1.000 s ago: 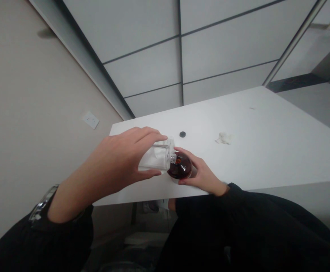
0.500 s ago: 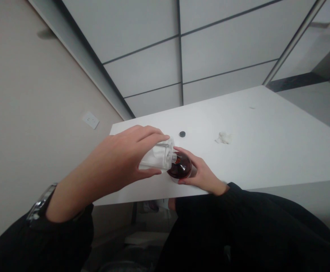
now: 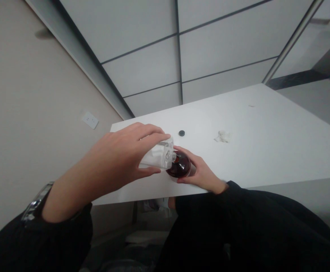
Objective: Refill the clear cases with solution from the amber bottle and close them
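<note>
The left hand [image 3: 111, 162] curves part-open around a clear square glass bottle [image 3: 156, 155], whose neck touches the top of a round dark-red bottle [image 3: 179, 165] gripped by the curled right hand [image 3: 201, 173], both over the white desk [image 3: 238, 151].

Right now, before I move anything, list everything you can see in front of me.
table: 1, white, ahead and below
clear glass bottle: 1, colourless, square-sided, tilted, above the near table edge
round glass bottle: 1, dark red, touching the neck of the clear glass bottle
small round disc: 1, black, on the table beyond the bottles
crumpled tissue: 1, white, on the table, right of the disc
wall: 1, beige, left of the table
socket plate: 1, white, on the wall
ceiling panels: several, white, overhead, dark seams
wristwatch: 1, silver, on the left wrist
left hand: 1, bare, gripping the clear glass bottle
right hand: 1, bare, gripping the round glass bottle
sleeves: 2, black, on both arms
</note>
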The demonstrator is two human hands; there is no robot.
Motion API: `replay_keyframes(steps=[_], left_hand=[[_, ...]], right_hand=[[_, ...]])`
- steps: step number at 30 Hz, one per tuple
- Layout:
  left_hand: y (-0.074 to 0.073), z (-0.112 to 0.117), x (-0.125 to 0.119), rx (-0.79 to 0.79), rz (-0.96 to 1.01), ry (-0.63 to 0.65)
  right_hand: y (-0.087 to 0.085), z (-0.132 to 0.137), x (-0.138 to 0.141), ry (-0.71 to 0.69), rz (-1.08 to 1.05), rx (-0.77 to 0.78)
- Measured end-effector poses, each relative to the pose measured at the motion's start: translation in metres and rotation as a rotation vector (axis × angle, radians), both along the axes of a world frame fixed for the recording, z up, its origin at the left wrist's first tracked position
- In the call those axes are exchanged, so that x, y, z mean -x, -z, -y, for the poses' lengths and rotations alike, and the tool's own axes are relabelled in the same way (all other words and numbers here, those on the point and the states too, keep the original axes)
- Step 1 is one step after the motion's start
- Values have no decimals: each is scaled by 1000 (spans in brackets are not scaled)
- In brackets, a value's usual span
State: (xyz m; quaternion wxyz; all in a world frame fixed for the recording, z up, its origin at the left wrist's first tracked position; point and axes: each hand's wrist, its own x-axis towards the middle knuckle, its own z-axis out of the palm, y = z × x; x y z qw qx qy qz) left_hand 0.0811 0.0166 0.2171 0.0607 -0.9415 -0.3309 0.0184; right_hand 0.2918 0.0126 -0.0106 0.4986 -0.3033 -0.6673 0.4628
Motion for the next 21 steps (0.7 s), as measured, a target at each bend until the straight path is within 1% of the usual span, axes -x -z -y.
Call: replay_keyframes(steps=[8, 15, 21], left_hand=[[-3, 1, -4, -15, -47, -14], [-7, 1, -9, 30, -25, -20], [-8, 2, -12, -15, -80, 12]], right_hand=[[0, 0, 0, -3, 2, 1], [-1, 0, -1, 0, 19, 2], [0, -1, 0, 2, 8, -26]])
